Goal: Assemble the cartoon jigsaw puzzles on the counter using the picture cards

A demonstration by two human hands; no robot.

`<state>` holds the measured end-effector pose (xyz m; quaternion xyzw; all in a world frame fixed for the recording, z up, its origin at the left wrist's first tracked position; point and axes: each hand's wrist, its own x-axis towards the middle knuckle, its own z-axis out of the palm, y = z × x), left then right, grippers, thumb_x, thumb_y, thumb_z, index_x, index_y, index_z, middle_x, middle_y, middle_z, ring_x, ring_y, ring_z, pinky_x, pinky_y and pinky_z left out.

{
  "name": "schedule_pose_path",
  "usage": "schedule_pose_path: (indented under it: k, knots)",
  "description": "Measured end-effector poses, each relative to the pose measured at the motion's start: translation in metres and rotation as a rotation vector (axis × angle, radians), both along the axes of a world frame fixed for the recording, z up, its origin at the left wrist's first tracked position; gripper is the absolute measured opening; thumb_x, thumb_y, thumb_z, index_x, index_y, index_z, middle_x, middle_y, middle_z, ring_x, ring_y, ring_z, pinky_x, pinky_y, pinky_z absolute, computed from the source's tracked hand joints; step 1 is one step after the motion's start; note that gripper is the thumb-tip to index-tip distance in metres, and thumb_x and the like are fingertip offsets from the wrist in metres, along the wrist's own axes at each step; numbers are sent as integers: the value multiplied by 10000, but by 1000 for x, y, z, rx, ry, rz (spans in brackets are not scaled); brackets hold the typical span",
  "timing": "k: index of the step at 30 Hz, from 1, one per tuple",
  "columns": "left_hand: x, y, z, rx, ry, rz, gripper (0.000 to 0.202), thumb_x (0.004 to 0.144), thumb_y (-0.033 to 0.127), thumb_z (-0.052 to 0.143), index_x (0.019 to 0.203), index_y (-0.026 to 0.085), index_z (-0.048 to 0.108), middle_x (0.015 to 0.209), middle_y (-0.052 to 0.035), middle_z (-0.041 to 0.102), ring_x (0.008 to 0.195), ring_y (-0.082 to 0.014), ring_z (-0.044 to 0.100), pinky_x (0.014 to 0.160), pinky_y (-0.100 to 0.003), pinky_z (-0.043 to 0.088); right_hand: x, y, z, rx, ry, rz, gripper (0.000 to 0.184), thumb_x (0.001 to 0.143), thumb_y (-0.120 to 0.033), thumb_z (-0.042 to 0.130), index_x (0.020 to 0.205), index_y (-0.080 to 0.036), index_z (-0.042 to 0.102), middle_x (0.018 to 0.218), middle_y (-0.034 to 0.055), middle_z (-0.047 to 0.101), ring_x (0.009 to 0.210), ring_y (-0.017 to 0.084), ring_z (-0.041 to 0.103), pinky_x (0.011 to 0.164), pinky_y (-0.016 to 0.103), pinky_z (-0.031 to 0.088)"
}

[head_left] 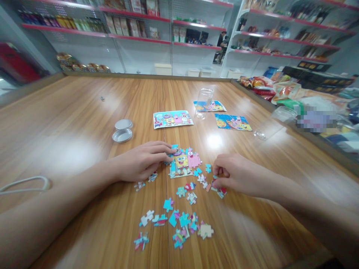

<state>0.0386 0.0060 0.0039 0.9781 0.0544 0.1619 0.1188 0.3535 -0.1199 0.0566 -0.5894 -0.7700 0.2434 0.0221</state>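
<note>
A partly joined jigsaw puzzle with a yellow cartoon figure and a pink one lies on the wooden table in front of me. My left hand rests with outstretched fingers on its upper left edge. To the right of the puzzle, my right hand is curled, its thumb and fingertips pinching a puzzle piece partly hidden by them. More red and white pieces lie under those fingertips. Loose pieces are scattered below the puzzle, including a light blue one and a cream one.
Behind the puzzle lies a picture card; two more cards are to the right. A clear plastic jar stands there, another lies nearby. Two silver lids are at left, a white cable at the edge. Bagged goods sit beyond.
</note>
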Motion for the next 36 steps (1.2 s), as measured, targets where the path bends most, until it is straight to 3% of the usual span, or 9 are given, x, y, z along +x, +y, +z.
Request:
schedule_pose_path:
  k: [11, 16, 19, 21, 26, 30, 33, 36]
  knots:
    - [1, -1, 2, -12, -16, 4, 399, 899, 53, 499, 1251, 192, 623, 1425, -129, 583, 1337, -277, 538, 1090, -487, 507, -2, 3, -5, -115, 138, -61, 111, 809, -233, 737, 795, -189, 636, 672, -23, 657, 613, 122, 595, 550, 247, 387]
    - [0, 1, -1, 7, -37, 70, 343, 910, 79, 509, 1200, 198, 649, 1388, -123, 611, 1305, -277, 571, 1076, -487, 516, 3, 5, -6, 63, 88, 28, 142, 819, -299, 754, 877, -191, 682, 724, -6, 645, 654, 135, 572, 593, 265, 385]
    - [-2, 4, -2, 17, -43, 71, 338, 905, 82, 512, 1191, 196, 651, 1387, -126, 611, 1306, -276, 572, 1072, -487, 523, 0, 3, -4, 182, 80, 137, 169, 905, -291, 676, 1054, -222, 718, 887, 33, 656, 790, 159, 599, 715, 288, 416]
    - [-2, 5, -2, 18, -53, 75, 333, 901, 85, 516, 1184, 196, 652, 1385, -129, 615, 1305, -277, 575, 1065, -489, 530, -3, 1, -4, 183, 83, 220, 221, 954, -292, 620, 1151, -267, 715, 939, 42, 632, 830, 163, 599, 747, 295, 414]
    - [-4, 7, -4, 16, -57, 79, 334, 889, 74, 523, 1171, 199, 650, 1387, -123, 616, 1306, -275, 578, 1072, -487, 529, -2, 0, -4, 157, 67, 304, 170, 952, -304, 626, 1051, -263, 758, 894, 38, 602, 784, 156, 574, 706, 292, 393]
    - [-4, 7, -4, 41, -44, 69, 350, 884, 63, 509, 1184, 191, 637, 1395, -128, 607, 1310, -276, 571, 1070, -487, 530, -7, 0, -5, 220, 105, 211, 191, 968, -321, 602, 914, -213, 749, 852, 35, 637, 771, 148, 586, 716, 292, 399]
    - [-4, 8, -4, 55, -42, 78, 336, 877, 61, 513, 1162, 188, 637, 1385, -127, 613, 1298, -275, 579, 1068, -486, 531, -16, -2, -11, 218, 78, 121, 220, 915, -385, 682, 835, -183, 720, 810, 34, 657, 744, 152, 587, 690, 296, 393]
    - [-5, 8, -6, 65, -49, 103, 321, 874, 60, 519, 1142, 187, 643, 1369, -127, 622, 1286, -275, 589, 1059, -483, 536, -21, -5, -16, 179, 53, 103, 176, 874, -341, 730, 820, -176, 698, 812, 32, 673, 748, 157, 593, 682, 296, 391]
